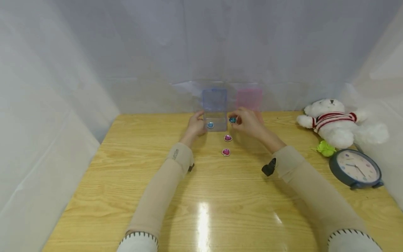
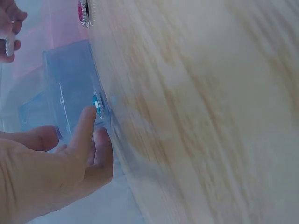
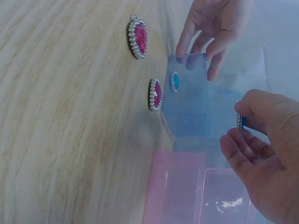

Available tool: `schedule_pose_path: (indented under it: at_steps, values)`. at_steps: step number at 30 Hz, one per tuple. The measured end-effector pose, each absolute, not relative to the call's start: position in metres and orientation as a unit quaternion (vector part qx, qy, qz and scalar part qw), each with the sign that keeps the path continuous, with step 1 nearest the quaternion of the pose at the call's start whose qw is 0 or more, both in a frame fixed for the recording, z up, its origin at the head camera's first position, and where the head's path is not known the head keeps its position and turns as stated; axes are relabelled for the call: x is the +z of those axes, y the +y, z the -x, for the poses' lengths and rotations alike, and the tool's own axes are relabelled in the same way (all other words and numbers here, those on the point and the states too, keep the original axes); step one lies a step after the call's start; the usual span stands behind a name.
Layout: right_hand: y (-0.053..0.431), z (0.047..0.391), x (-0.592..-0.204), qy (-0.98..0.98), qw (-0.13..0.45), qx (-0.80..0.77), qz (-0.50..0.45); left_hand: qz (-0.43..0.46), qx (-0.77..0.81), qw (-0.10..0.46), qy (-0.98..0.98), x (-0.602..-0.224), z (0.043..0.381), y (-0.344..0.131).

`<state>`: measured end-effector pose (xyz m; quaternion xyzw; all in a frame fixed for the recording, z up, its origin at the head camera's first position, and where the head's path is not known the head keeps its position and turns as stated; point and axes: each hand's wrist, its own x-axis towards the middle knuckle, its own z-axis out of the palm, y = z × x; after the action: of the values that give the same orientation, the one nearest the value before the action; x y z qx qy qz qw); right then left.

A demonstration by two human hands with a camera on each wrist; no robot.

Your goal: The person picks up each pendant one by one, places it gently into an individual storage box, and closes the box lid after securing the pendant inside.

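We're watching the right hand (image 1: 248, 121) pinching a blue gem (image 1: 232, 120) between thumb and fingertips, closed up around its rim, and the stone is showing at that hand's nine o'clock, clear of the table (image 1: 236, 196). Just past it, also at nine, the translucent blue box (image 1: 221, 128) is standing with its lid raised toward twelve. Over at the box's nine o'clock, the left hand (image 1: 196, 126) is lightly gripping that end, fingers only slightly bent, and a second blue gem (image 1: 210, 125) is resting inside, at this hand's three. We're seeing a pink gem (image 1: 228, 138) lying at the right hand's eight o'clock and another pink gem (image 1: 226, 152) at seven. The pink box (image 1: 249, 98) is sitting at twelve; farther out, a white teddy bear (image 1: 335, 122) is lying at three and a round clock (image 1: 357, 167) toward four.
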<state>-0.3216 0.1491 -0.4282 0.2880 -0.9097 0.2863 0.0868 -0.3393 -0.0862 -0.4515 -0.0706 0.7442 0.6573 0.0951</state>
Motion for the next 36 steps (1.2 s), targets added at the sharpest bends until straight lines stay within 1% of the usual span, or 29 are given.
schedule_pose_path:
  at_steps: [10,17,22,31,36]
  values:
    - [0.132,0.333,-0.420,-0.918,0.054,0.299,-0.256,0.071,0.674,0.092,0.730,-0.454,0.342,-0.089]
    - [0.121,0.346,-0.423,-0.922,0.048,0.290,-0.250,0.063,0.681,0.099,0.723,-0.453,0.343,-0.090]
    - [0.117,0.355,-0.425,-0.926,0.030,0.284,-0.245,0.054,0.671,0.101,0.732,-0.453,0.344,-0.088]
    - [0.109,0.366,-0.424,-0.928,0.008,0.283,-0.244,0.054,0.664,0.084,0.741,-0.456,0.345,-0.085]
    - [0.106,0.368,-0.425,-0.927,0.006,0.280,-0.250,0.060,0.652,0.081,0.752,-0.456,0.343,-0.084]
